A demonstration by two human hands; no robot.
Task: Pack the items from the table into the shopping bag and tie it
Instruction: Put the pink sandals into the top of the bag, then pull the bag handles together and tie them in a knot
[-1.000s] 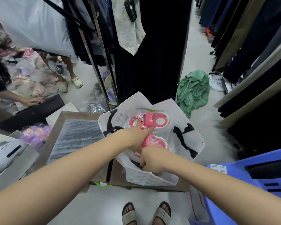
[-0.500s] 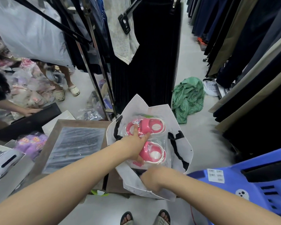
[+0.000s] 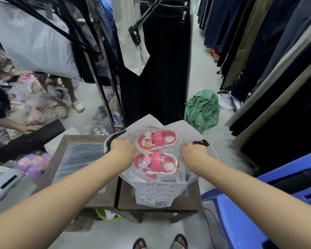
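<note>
Shopping bag (image 3: 156,193) with pink sandals (image 3: 157,151) on wooden table (image 3: 162,203), both hands gripping its black handles, clothing racks around.

Your left hand (image 3: 121,148) is closed on the left black handle (image 3: 113,141) of the white shopping bag (image 3: 156,193), and your right hand (image 3: 194,152) is closed on the right black handle (image 3: 203,142). Between them, two pink sandals (image 3: 157,151) in clear wrap lie inside the open bag, which sits on the wooden bench (image 3: 194,198). A blue plastic chair (image 3: 250,212) stands just right of the bench.
</note>
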